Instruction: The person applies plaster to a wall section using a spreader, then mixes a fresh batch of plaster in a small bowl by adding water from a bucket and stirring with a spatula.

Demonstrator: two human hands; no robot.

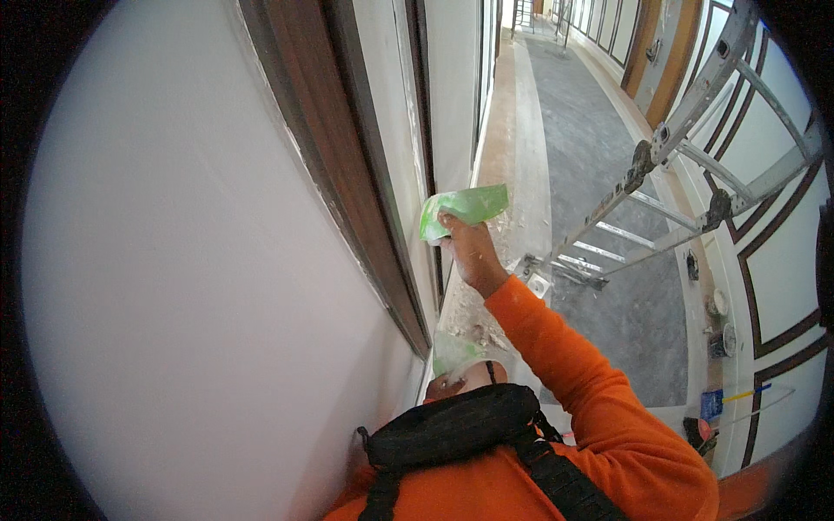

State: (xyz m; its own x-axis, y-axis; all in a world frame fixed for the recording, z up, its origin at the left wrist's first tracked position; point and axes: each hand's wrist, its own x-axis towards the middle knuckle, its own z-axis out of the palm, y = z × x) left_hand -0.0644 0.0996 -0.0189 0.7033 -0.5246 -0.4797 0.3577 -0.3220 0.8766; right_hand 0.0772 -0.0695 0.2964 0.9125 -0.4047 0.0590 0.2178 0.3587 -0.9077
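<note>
My right hand (469,247) grips a flat green scraper blade (475,201) with white smears on it, held up beside the dark wooden door trim (330,165) and the pale strip next to it. My left hand (445,385) is low at the wall, mostly hidden behind the black chest gear (452,425). Its fingers look closed near a second green, white-smeared piece (453,347) and a pale object that I cannot make out. White dust and flakes (482,313) lie along the foot of the wall.
An aluminium ladder (660,230) leans across the corridor's grey floor covering (608,347) at my right. Tubs (721,339), a blue brush-like tool (712,402) and other items stand along the panelled right wall (782,286). Metal ladders or scaffolding (526,17) stand far down the corridor.
</note>
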